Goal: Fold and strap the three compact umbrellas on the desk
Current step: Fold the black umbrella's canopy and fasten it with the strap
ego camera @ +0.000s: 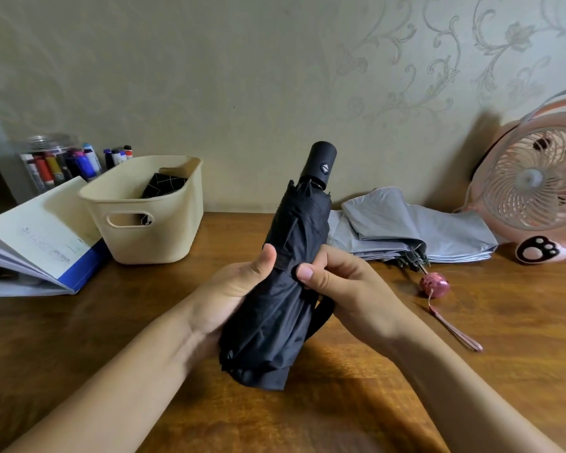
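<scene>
Head view is showing both bare forearms reaching in from the bottom edge and meeting over the middle of the brown wooden desk (471,371). The left hand (239,289) is cupping the black fabric compact umbrella (275,325) from the left, its thumb lying across the front of the canopy; the other fingers are wrapping behind and are hidden. The umbrella is standing tilted in the air between the hands, with its black cylindrical handle (321,158) pointing up and away and its canopy gathered in loose folds. The right hand (347,282) is gripping it from the right, fingers curled, thumb and forefinger pinching the fabric at mid-length. A black strap loop (322,317) is hanging below this hand.

Against the far left wall a clear plastic jar of coloured markers (56,161) is standing, and in front of it an open white and blue booklet (36,243) is lying. Just beside it a beige plastic basket with a handle slot (151,223) is holding a black bundle with thin pale lines (160,188). Right of the hands, a grey fabric umbrella (422,230) is lying loosely collapsed on the desk, its pink rounded handle (433,284) and pink wrist strap (455,328) pointing toward the near edge. A pink desk fan with paw marks (533,188) is standing at the far right. Pale wallpaper with scroll patterns (242,76) is covering the wall behind.
</scene>
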